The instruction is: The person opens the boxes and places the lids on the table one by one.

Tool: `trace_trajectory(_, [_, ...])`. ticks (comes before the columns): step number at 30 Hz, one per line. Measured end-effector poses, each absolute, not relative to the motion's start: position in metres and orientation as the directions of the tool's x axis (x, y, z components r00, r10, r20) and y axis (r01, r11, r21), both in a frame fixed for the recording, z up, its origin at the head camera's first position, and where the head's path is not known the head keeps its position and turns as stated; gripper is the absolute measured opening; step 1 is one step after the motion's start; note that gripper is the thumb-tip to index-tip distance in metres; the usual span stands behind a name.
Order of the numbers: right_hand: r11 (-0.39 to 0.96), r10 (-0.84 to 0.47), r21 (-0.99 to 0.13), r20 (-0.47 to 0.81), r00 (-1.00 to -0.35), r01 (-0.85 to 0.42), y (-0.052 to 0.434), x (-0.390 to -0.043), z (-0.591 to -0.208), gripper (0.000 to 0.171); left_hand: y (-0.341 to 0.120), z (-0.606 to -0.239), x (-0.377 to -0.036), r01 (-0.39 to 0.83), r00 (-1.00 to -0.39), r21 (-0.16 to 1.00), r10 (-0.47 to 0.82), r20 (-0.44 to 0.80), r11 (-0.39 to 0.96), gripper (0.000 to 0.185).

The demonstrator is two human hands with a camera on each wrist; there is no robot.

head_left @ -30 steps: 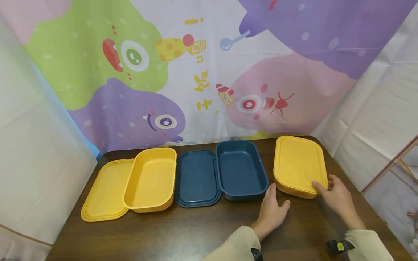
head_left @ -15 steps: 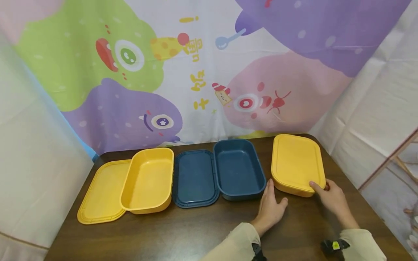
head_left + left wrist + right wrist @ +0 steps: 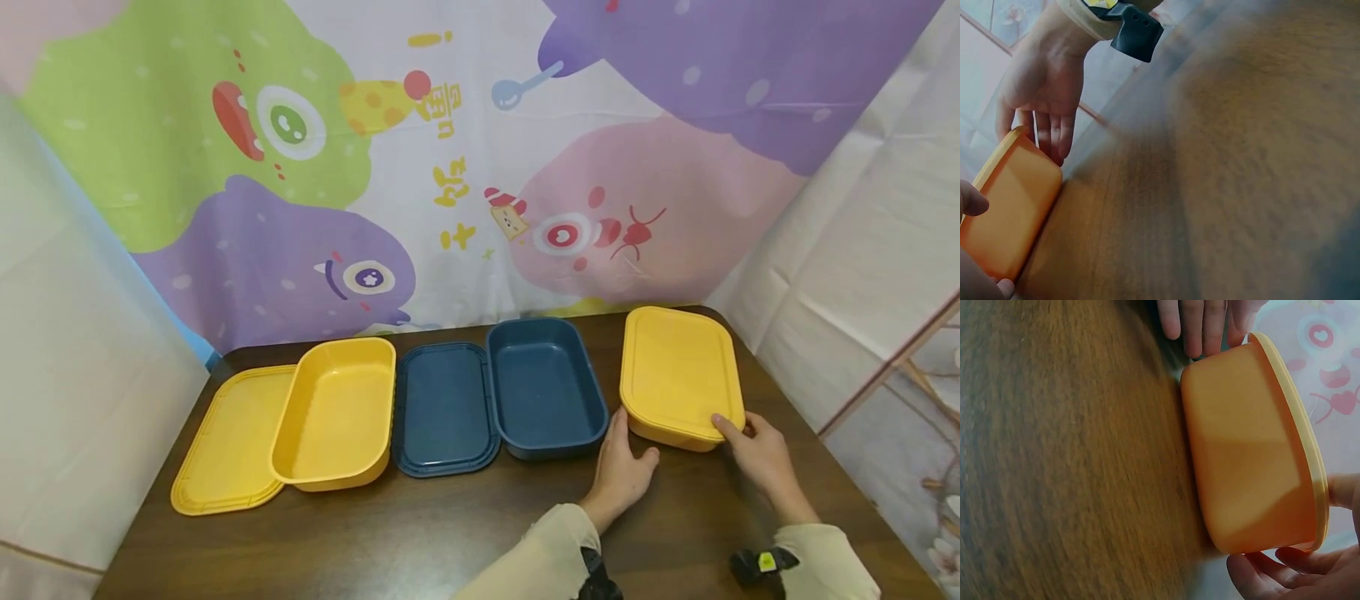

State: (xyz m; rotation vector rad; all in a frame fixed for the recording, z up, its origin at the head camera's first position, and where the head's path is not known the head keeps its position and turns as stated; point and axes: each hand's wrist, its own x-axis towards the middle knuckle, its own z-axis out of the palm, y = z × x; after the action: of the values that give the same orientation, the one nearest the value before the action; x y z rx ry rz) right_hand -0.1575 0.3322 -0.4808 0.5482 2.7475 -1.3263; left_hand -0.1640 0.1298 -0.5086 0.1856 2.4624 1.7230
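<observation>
A closed yellow box (image 3: 681,375) with its lid on stands at the table's right end. My left hand (image 3: 628,442) lies flat on the table, its straight fingers (image 3: 1200,319) touching the box's near-left corner. My right hand (image 3: 738,429) grips the near-right corner, with one finger (image 3: 722,427) on the lid's rim and the others curled against the side (image 3: 1272,569). In the left wrist view the right hand's fingers (image 3: 1050,128) hang beside the box (image 3: 1010,212).
To the left stand an open blue box (image 3: 546,387), its blue lid (image 3: 444,408), an open yellow box (image 3: 337,412) and a yellow lid (image 3: 225,442), in a row on the brown table (image 3: 450,533). A cartoon cloth hangs behind, white sheets at both sides.
Only the view has drifted a little. Both hands stay at the closed yellow box's near corners.
</observation>
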Motion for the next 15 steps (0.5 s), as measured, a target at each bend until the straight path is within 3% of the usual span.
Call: trace_trajectory(15, [0.446,0.357,-0.825,-0.191,-0.914,0.347,0.3271,-0.1604,-0.4822,0.068,0.1338,-0.5123,-0.1726,0.032,-0.979,0.947,0.201,-0.034,0.319,0.075])
